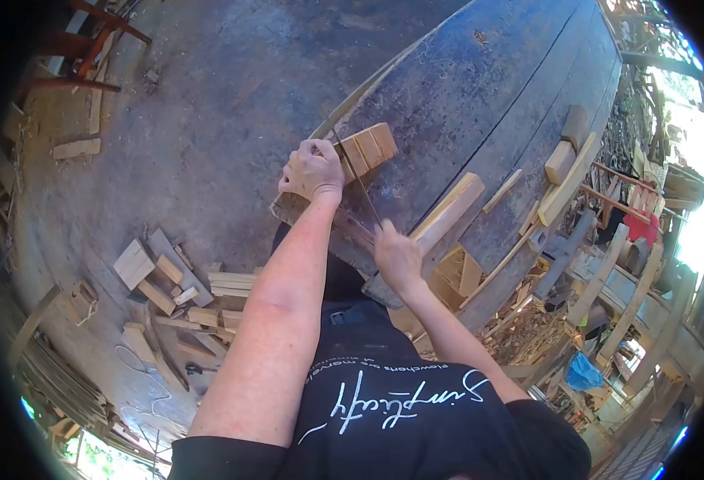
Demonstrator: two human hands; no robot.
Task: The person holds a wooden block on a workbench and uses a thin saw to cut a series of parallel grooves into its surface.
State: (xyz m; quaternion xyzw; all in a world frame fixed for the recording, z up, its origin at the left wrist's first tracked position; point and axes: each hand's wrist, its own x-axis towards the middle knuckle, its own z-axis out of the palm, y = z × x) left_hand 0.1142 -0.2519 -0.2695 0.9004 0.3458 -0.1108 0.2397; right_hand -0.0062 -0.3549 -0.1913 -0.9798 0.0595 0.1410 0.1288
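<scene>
A short wooden block (372, 150) with dark lines across it lies on the worn dark work surface (480, 88), near its left edge. My left hand (312, 170) is closed around the block's left end, its fingers curled. Across the block, just right of that hand, runs a thin dark blade (358, 176), slanting down to the right. My right hand (398, 258) is closed on the blade's near end; the fingers hide any handle. To the right of it lies a long squared wooden piece (450, 210).
More wooden pieces (560, 162) lie along the work surface's right side. Cut blocks and boards (134, 264) are piled on the floor at lower left. A wooden chair (88, 60) is at upper left. Curved timbers (608, 280) and a blue bag (584, 372) are at right.
</scene>
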